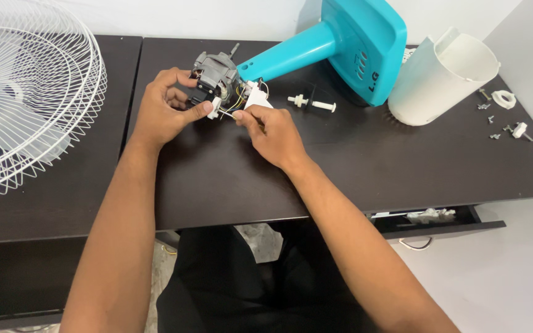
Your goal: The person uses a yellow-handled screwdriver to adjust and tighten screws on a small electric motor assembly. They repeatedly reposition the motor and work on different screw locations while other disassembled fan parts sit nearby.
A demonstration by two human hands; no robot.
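Note:
A grey fan motor (218, 69) lies on the dark table (365, 160), joined to a teal fan stand (340, 43). My left hand (166, 108) grips the motor's near end, thumb pressed on a small white part (214, 108). My right hand (272, 132) pinches thin wires and a white plastic piece (257, 98) beside the motor. Yellow and white wires (240, 94) run between the two.
A white wire fan guard (29, 92) rests on the left table. A white motor cover (442, 77) lies at the right. A white shaft piece (311, 103) sits behind my right hand. Small screws and white fittings (504, 114) are scattered far right. An open drawer (436, 221) juts out below.

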